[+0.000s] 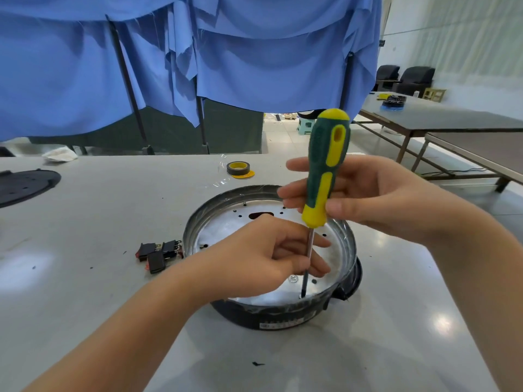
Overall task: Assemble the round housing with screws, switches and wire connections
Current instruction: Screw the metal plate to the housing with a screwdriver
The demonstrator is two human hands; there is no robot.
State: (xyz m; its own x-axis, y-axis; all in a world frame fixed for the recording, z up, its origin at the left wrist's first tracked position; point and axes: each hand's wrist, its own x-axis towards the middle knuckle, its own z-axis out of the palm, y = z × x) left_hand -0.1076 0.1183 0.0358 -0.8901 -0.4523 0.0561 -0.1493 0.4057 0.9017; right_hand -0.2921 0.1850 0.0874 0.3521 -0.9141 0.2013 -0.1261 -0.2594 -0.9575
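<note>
Upright, the screwdriver point(325, 171) is gripped by the right hand point(368, 193), left hand point(268, 256) pinching its shaft inside the housing point(198, 222).

We can't see the screw under the screwdriver point(325, 171) tip; housing point(271, 315) label is too blurred to read; black disc point(25, 185) is cut off far left.

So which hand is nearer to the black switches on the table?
Left. The left hand is over the round housing, just right of the switches, fingers steadying the screwdriver shaft. The right hand grips the handle, higher and farther right.
</note>
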